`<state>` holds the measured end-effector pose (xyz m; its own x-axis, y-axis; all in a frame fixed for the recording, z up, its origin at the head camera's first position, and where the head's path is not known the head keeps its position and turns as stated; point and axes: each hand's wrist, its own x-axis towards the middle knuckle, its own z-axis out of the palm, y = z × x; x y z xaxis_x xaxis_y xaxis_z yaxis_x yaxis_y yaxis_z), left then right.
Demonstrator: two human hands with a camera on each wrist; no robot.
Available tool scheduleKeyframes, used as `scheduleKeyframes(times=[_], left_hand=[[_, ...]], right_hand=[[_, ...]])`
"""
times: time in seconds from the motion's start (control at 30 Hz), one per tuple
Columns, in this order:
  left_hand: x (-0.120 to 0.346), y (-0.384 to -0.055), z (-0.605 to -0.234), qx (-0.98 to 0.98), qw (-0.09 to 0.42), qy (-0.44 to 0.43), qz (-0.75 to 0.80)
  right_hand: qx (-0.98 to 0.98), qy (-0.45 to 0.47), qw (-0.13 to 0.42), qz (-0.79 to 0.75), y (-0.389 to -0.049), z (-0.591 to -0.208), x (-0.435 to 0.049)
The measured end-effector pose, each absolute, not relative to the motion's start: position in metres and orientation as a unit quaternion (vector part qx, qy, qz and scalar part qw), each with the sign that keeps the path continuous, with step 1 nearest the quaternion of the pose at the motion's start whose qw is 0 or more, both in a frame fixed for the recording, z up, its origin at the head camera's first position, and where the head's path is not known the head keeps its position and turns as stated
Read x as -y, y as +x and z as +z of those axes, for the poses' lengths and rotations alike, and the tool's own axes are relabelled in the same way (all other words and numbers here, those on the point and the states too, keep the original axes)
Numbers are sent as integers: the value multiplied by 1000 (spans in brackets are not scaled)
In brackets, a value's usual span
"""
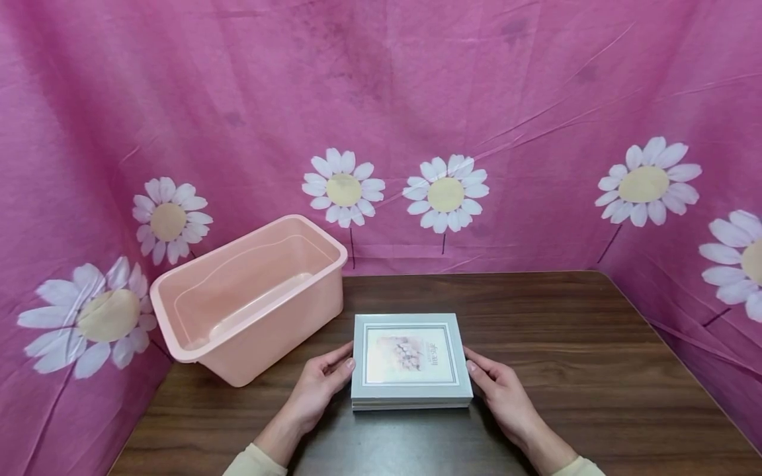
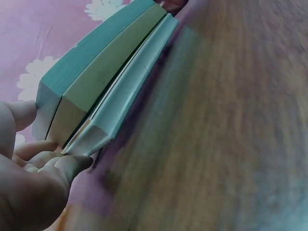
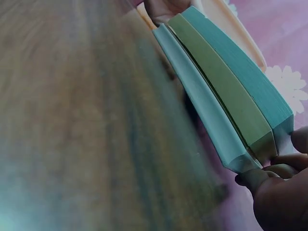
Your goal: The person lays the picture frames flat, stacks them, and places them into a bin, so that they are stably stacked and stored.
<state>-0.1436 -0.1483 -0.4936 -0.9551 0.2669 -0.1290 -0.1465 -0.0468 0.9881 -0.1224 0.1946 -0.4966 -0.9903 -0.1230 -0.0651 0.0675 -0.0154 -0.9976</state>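
Note:
A small stack of picture frames (image 1: 411,391) is held level between both hands, close over the front middle of the table. Its top frame has a pale grey border and a printed insert with pink blossoms and lettering. My left hand (image 1: 318,387) grips the stack's left side, thumb along the edge. On the right side, my right hand (image 1: 503,391) grips it the same way. The left wrist view shows three layered frames (image 2: 110,65) edge-on, with fingertips (image 2: 79,163) curled at the lowest one. Fingers (image 3: 252,179) likewise reach the bottom frame in the right wrist view.
A pink plastic tub (image 1: 292,330) stands at the table's back left, angled, its inside visible with nothing in it. The dark wood table (image 1: 571,344) extends to the right. A magenta cloth (image 1: 506,99) with white daisies hangs behind and at both sides.

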Motion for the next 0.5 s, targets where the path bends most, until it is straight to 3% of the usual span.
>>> scheduleKeyframes(times=[0.5], left_hand=[[147,-142,-449,-658,116,11,744]], right_hand=[[-698,-47,61,-712,-132,-450,-195]])
